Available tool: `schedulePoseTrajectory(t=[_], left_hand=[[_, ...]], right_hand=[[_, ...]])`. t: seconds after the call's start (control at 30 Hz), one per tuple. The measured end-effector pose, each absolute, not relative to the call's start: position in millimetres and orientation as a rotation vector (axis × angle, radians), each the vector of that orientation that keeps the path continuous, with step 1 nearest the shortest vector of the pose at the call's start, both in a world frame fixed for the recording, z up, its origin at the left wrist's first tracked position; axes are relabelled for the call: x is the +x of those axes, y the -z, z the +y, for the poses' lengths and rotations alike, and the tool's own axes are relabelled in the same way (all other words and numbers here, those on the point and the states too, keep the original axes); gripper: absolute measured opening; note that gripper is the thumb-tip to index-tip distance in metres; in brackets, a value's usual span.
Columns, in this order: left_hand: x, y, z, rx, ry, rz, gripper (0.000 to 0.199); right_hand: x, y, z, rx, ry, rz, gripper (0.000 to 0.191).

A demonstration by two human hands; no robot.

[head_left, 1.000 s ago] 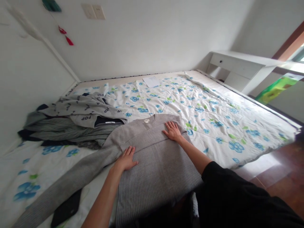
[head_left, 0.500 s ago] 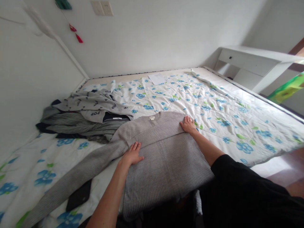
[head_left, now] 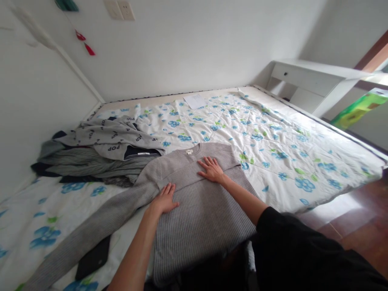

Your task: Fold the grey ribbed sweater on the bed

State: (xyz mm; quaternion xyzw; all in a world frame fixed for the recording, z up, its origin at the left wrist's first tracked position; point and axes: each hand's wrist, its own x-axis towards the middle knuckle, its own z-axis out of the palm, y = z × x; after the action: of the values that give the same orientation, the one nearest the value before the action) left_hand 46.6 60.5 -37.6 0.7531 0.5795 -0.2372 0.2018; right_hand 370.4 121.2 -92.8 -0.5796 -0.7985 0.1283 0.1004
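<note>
A gray ribbed sweater [head_left: 200, 218] lies just right of a clothes heap [head_left: 100, 151], where the left hand [head_left: 164, 199], nearer that heap, rests flat, fingers close together and thumb apart, while the right hand [head_left: 211, 170] spreads its fingers over a folded sleeve [head_left: 186, 177] farther away; the knit looks light, soft and limp, probably best gripped at both shoulders [head_left: 226, 152]
</note>
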Motion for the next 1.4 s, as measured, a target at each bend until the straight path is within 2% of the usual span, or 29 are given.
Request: schedulePoseTrajectory(t=[0.23, 0.4, 0.7, 1.07, 1.27, 1.4], left_hand=[[45, 42, 61, 2.092, 0.615, 1.620, 0.116], [43, 45, 61, 2.091, 0.590, 1.620, 0.117], [43, 45, 60, 2.102, 0.586, 1.623, 0.116], [43, 45, 58, 2.054, 0.565, 1.629, 0.118], [48, 31, 51, 1.999, 0.555, 1.648, 0.111], [45, 24, 48, 1.996, 0.425, 1.692, 0.099]], right_hand=[[489, 107, 146, -2.057, -0.373, -2.192, 0.080], [533, 119, 148, -2.227, -0.449, -2.055, 0.085], [505, 117, 174, -2.302, -0.268, -2.090, 0.083], [521, 135, 155, -2.241, -0.378, -1.971, 0.081], [534, 138, 138, -2.244, -0.393, -2.018, 0.084], [548, 149, 103, -2.259, -0.440, -1.994, 0.084]])
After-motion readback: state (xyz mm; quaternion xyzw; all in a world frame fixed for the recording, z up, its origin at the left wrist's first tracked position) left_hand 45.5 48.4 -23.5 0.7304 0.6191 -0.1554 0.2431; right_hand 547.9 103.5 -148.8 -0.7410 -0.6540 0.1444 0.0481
